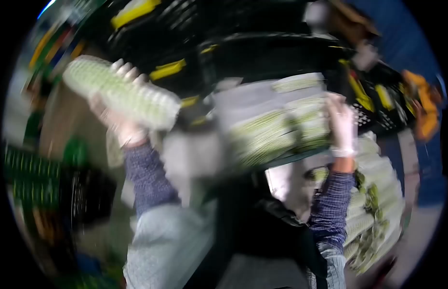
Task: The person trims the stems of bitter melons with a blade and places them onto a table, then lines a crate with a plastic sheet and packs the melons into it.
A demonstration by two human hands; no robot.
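A long pale-green napa cabbage (101, 79) in a white foam net lies across my left hand (119, 118), whose gloved fingers wrap round it, off to the left. In front of me a dark crate (286, 160) with a grey liner (245, 103) holds several net-wrapped cabbages (262, 135). My gloved right hand (342, 123) is at the crate's right end, fingers bent over its edge beside the cabbages. Motion blurs both hands, and the right fingertips are partly hidden.
Black crates (253, 55) with yellow labels stand along the far side. On the right lies a large heap of net-wrapped cabbages (378, 192). Green crates (31, 168) are stacked at the left. Someone's orange sleeve (424, 106) shows at the far right.
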